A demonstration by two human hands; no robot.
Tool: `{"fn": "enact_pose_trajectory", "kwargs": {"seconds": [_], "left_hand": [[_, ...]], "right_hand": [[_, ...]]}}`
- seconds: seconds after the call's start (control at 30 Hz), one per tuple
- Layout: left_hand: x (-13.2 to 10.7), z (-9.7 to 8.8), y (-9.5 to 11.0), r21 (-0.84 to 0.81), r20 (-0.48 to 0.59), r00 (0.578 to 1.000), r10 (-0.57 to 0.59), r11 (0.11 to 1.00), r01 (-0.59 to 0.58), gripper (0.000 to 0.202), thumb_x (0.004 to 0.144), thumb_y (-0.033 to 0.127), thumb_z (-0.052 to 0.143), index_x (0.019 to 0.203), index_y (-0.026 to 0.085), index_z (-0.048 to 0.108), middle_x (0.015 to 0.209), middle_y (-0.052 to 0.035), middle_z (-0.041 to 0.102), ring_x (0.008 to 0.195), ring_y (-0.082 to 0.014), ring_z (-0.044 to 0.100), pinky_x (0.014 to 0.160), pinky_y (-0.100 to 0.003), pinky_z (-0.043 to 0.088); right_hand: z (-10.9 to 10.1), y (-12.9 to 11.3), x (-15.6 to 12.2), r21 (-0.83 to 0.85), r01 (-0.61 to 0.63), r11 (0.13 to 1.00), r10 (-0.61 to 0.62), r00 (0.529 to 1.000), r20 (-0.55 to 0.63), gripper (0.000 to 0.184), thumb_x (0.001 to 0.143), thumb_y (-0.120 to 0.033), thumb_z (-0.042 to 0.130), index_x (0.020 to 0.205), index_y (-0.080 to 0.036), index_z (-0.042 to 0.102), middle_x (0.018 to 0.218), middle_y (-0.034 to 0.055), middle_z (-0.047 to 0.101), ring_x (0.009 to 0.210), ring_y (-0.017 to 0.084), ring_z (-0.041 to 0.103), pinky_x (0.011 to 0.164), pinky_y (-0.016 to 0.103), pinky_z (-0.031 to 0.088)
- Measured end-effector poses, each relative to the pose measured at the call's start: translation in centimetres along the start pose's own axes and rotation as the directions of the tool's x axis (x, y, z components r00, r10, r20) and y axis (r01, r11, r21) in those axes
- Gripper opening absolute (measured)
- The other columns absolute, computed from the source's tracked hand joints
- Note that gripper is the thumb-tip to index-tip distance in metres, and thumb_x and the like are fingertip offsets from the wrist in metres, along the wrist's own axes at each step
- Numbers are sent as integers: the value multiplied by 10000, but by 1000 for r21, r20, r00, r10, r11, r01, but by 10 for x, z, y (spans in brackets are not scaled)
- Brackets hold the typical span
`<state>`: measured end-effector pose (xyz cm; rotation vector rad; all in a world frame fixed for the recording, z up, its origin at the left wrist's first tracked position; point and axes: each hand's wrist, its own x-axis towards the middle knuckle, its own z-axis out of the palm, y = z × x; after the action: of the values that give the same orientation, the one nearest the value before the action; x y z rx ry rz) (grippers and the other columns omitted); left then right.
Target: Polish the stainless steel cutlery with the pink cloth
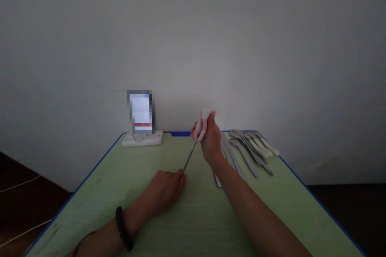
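My left hand [169, 188] is closed around the near end of a thin metal piece of cutlery [189, 161], which slants up and away over the table. Its far end goes into a folded pink-and-white cloth [201, 125], so I cannot tell whether it is a spoon, fork or knife. My right hand [212, 138] grips that cloth around the far end. Just right of my right hand lie several knives [232, 156], partly covered by the hand and forearm. A metal spoon [243, 156] rests beside them.
More cutlery lies at the table's back right, including pieces with cream handles [265, 146]. A phone with a blurred screen [141, 111] stands on a white base [149, 139] at the back left. The pale green table [187, 225] has a blue edge and meets a grey wall.
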<state>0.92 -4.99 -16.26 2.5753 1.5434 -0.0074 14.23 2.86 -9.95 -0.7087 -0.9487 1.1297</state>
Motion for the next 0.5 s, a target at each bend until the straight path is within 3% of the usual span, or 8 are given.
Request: {"fn": "enact_pose_trajectory", "kwargs": {"seconds": [0.3,0.5], "left_hand": [[3,-1,10,40,56,993,-106,994,104,397,959,278,191,999,129,557,823,-138,715,730,-262,687,674,-362,497],[4,-2,12,40,63,987,-147,989,144,389,956,282,201,1001,132,557,849,-146,718,752,-249,689,685,-349,495]], "right_hand": [[-5,-12,4,-276,37,960,-60,995,-77,536,801,-686,355,595,-205,471,416,-12,496,380,130,498,384,235,342],[-5,0,-2,-362,43,931,-85,991,-100,568,816,-691,282,612,-204,489,445,9,531,413,129,500,416,241,345]]}}
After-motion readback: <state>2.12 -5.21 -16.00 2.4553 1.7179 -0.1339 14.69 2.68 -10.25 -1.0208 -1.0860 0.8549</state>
